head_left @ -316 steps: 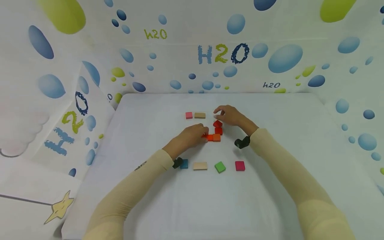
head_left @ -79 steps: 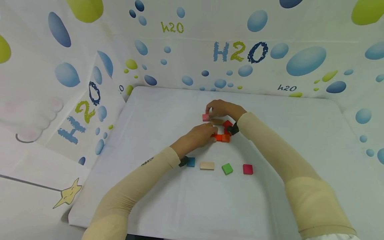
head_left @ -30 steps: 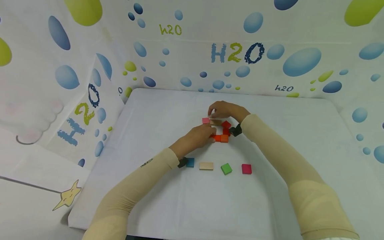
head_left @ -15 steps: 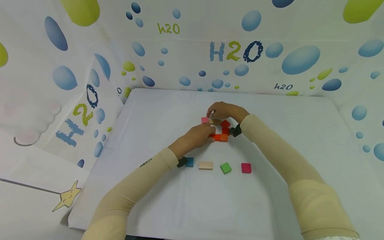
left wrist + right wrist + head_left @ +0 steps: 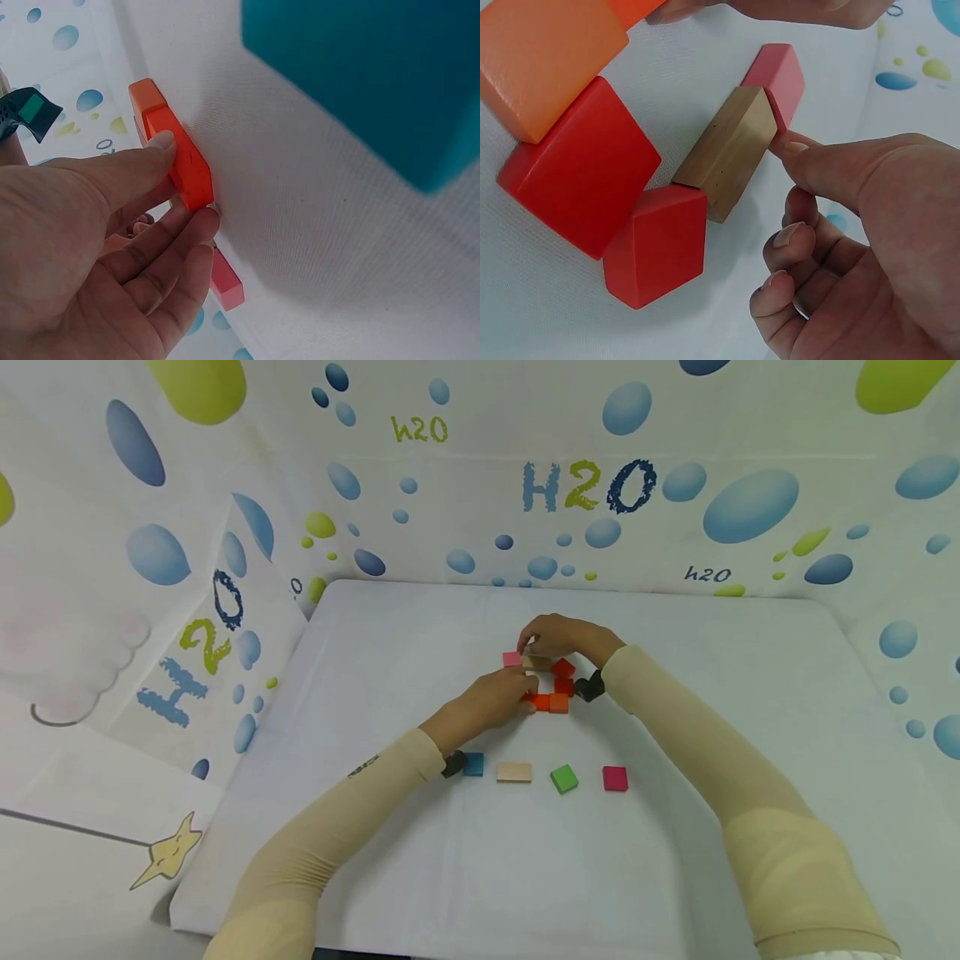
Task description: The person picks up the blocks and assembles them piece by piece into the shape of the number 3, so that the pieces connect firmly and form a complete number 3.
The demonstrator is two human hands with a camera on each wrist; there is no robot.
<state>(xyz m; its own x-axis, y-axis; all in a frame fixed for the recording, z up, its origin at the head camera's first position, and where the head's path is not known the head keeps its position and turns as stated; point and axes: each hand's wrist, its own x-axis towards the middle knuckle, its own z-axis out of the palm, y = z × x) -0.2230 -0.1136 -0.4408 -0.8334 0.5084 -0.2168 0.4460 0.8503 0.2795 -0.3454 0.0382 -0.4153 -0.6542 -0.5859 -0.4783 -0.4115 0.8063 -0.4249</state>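
Observation:
My left hand (image 5: 487, 700) pinches an orange-red block (image 5: 186, 161), thumb on top and fingertips at its near end. An orange block (image 5: 558, 703) adjoins it on the right. Beyond that, a red block (image 5: 585, 169) and a smaller angled red block (image 5: 656, 244) curve away. A brown wooden block (image 5: 727, 146) meets the angled one at one end and a pink block (image 5: 778, 79) at the other. My right hand (image 5: 558, 633) is behind these two, thumb and index fingertip together at their joint, other fingers loosely curled.
Nearer me on the white table (image 5: 570, 877) lie a blue block (image 5: 473, 764), a pale wooden block (image 5: 513, 772), a tilted green block (image 5: 564, 779) and a crimson block (image 5: 615, 778). My left wrist is close beside the blue one. A patterned wall (image 5: 480, 477) rises behind.
The pink and brown blocks, earlier set apart from the red ones, now join them. My right hand moved left from the angled red block to behind the pink and brown blocks. My left hand stayed.

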